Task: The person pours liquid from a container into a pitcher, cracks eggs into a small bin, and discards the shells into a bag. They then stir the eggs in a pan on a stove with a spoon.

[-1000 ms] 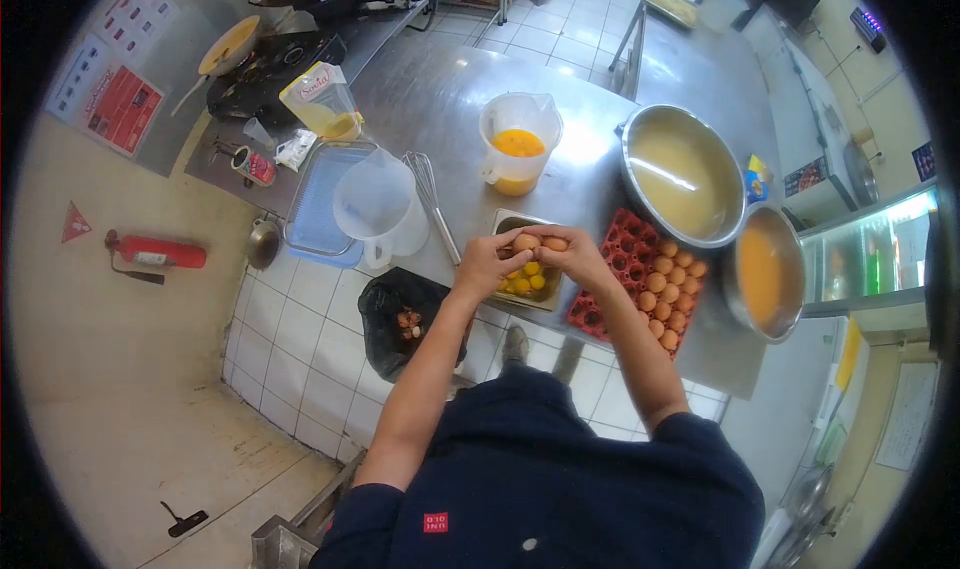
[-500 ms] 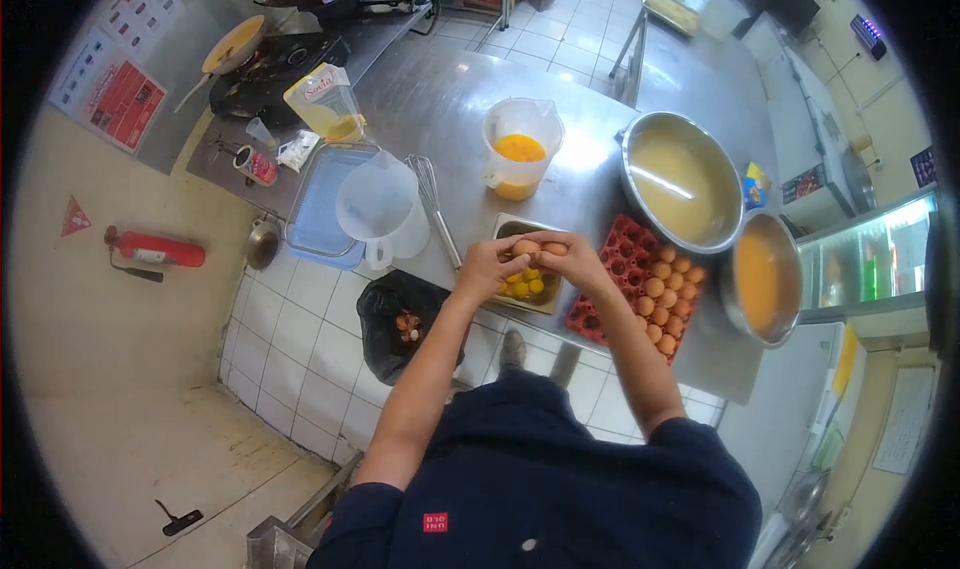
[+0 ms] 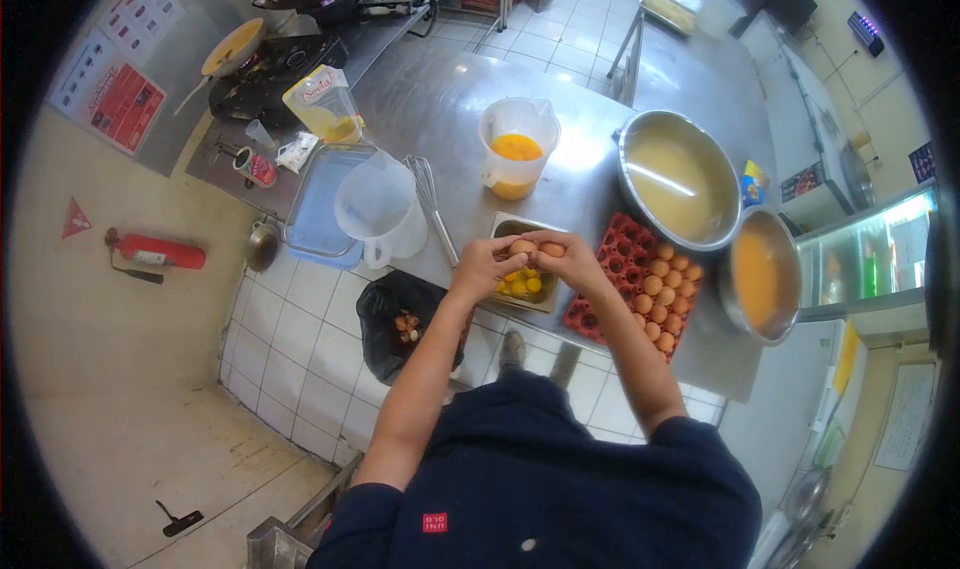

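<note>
Now I log little change: left hand (image 3: 483, 269) and right hand (image 3: 577, 265) stay together, clamped on the cracked brown egg (image 3: 524, 247) over the rectangular steel yolk pan (image 3: 515, 222)

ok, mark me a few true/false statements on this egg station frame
1. Left hand and right hand together hold an egg over the steel pan of yolks. True.
2. The red egg tray is full. False: its left cups are empty.
3. The whisk sits in a bowl. False: it lies on the table beside the empty jug.
4. The jug of orange liquid stands beyond the pan. True.
</note>
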{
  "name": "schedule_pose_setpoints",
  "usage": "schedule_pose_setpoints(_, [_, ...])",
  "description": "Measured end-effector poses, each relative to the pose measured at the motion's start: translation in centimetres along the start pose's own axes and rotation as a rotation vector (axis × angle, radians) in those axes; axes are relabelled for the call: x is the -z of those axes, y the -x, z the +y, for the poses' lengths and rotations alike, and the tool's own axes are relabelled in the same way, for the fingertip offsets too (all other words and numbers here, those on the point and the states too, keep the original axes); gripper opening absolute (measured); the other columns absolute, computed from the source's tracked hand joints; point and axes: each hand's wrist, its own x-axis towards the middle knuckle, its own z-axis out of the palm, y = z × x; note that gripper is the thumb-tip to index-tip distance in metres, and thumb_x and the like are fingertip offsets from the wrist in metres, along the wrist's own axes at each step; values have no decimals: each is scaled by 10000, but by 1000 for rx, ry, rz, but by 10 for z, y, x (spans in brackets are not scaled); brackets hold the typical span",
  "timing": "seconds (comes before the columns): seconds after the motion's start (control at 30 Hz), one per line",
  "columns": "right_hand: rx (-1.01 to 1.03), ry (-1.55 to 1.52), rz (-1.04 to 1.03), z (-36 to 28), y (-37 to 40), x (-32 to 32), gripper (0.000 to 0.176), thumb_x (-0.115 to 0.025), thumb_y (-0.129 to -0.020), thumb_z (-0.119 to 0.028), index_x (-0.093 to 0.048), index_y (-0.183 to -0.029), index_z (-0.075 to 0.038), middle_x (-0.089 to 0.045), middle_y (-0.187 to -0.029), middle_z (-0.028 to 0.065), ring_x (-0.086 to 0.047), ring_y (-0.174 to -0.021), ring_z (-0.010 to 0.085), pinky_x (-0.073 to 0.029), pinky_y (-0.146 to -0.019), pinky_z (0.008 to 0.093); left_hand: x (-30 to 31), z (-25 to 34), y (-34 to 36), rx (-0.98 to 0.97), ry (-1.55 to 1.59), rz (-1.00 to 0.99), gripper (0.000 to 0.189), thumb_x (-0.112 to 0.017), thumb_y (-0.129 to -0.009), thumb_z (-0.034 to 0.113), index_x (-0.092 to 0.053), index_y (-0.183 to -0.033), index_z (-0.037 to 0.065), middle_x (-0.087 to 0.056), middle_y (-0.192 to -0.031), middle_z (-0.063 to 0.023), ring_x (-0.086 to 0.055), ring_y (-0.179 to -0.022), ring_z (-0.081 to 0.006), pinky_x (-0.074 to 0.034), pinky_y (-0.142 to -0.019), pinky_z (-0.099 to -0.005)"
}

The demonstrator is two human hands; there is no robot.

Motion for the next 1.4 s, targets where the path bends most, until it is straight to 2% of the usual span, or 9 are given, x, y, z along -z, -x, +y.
schedule_pose_setpoints(0.27, [119,193,22,-13,14,17,292,-629,-901,-81,-651,-1180,-2,-700,-1058,76,-644,-938,138,-528,-838,273,13,13,5,-10,-38,-48,442,-735,-857,169,-625,-1252,4,-709,-1037,-73,-662,-925,-139,-520,-842,-277])
schedule_pose_setpoints(0.33, [339,870,-19,-28,19,17,244,-621,-904,-60,-656,-1143,-27,-692,-1081,93,-643,-960,153,-525,-841,295,14,15,4,-254,-514,-89,491,-747,-809,130,-617,-1276,46,-703,-1072,-133,-676,-980,-238,-517,-886,-329])
schedule_pose_setpoints(0.47, [370,852,42,-25,22,9,246,-657,-879,-68,-658,-1124,-49,-677,-1101,99,-649,-959,160,-530,-822,317,4,11,2,-427,-605,-21,583,-749,-775,106,-574,-1331,81,-665,-1144,-185,-653,-1016,-322,-502,-925,-377])
schedule_pose_setpoints(0.63, [56,26,286,-15,16,-17,283,-716,-860,-104,-577,-1089,-11,-656,-1037,109,-629,-916,136,-536,-774,274,-7,19,11,-291,-108,96,639,-752,-806,107,-508,-1397,95,-643,-1176,-134,-648,-1023,-249,-509,-910,-338])
schedule_pose_setpoints(0.97, [501,296,97,-40,-6,-129,223,-751,-809,-114,-649,-991,-35,-684,-1059,147,-678,-940,248,-512,-820,342,64,-24,130,-169,-18,531,560,-777,-811,55,-549,-1322,51,-648,-1110,-78,-638,-969,-138,-514,-866,-285])
schedule_pose_setpoints(1.07, [392,205,-2,-33,-10,-182,154,-745,-805,-114,-679,-912,-26,-691,-1014,153,-672,-974,281,-505,-838,349,85,-74,176,-24,28,704,565,-774,-811,49,-545,-1327,48,-651,-1105,-77,-647,-978,-147,-520,-868,-283])
schedule_pose_setpoints(1.17, [380,318,-68,-6,-21,-221,131,-741,-806,-148,-698,-855,-34,-688,-959,143,-667,-963,307,-513,-808,369,93,-121,201,192,1,771,721,-803,-792,119,-456,-1423,66,-581,-1296,-156,-617,-1138,-252,-495,-958,-339])
schedule_pose_setpoints(1.27, [248,504,-153,26,-32,-249,131,-741,-800,-183,-714,-866,-73,-683,-937,117,-656,-918,330,-511,-771,402,102,-157,211,371,-365,687,1033,-871,-677,271,-297,-1529,166,-176,-1583,-250,-281,-1438,-394,-347,-1110,-478])
schedule_pose_setpoints(1.4, [157,683,-185,46,-42,-266,106,-730,-801,-192,-721,-863,-106,-678,-943,97,-644,-902,334,-504,-747,413,110,-203,232,334,-465,716,990,-834,-747,316,-266,-1537,133,-221,-1570,-246,-340,-1407,-392,-333,-1132,-407])
